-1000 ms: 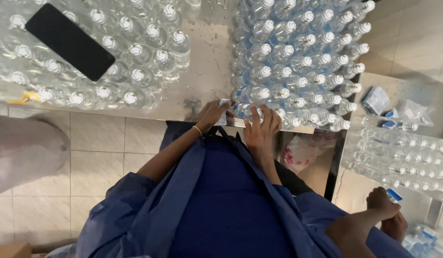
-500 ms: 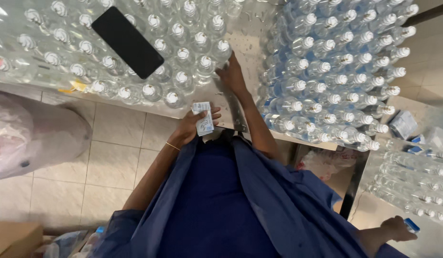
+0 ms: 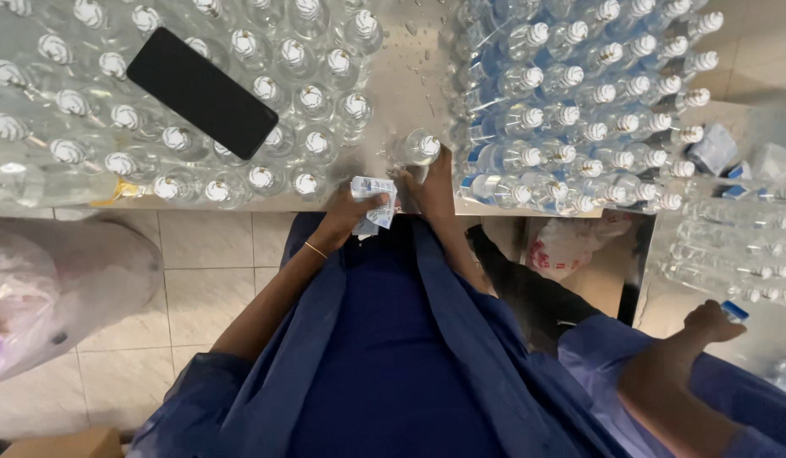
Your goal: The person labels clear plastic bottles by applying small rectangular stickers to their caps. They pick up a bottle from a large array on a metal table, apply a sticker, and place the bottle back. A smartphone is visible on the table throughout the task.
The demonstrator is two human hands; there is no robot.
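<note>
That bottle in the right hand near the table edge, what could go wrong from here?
1. The right hand holds a clear bottle close to the metal table's front edge; a slip could send it to the floor.
2. The left hand is full with a stack of labels, so it probably cannot steady the bottle.
3. A black phone lies across bottle caps; a nudge to those bottles might tip it off.

Dark blue coat, thin gold bracelet.
</note>
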